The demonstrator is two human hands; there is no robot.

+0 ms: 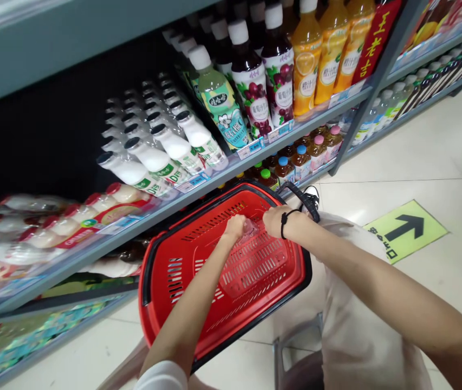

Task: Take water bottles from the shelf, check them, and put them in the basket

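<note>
A red shopping basket (198, 238) with a black rim is tilted below my hands, and its black handle (302, 199) loops beside my right wrist. Over the slotted basket floor, my left hand (235, 227) is closed, pinching a crumpled piece of clear plastic, which looks like a bag (250, 230). My right hand (276, 221), with a black band at the wrist, is closed near the basket's right end, at the other side of this plastic. Its fingertips are partly hidden. The clear sheet seems to hang down in front of the basket floor.
Shelves ahead carry white milk drink bottles (166, 146), a green drink bottle (220, 103), grape juice (253, 86) and orange juice (307, 65). The shelf edge (223, 168) runs close behind the basket. A yellow-green arrow sign (408, 230) lies on the tiled floor. A grey stool-like frame (278, 363) stands below.
</note>
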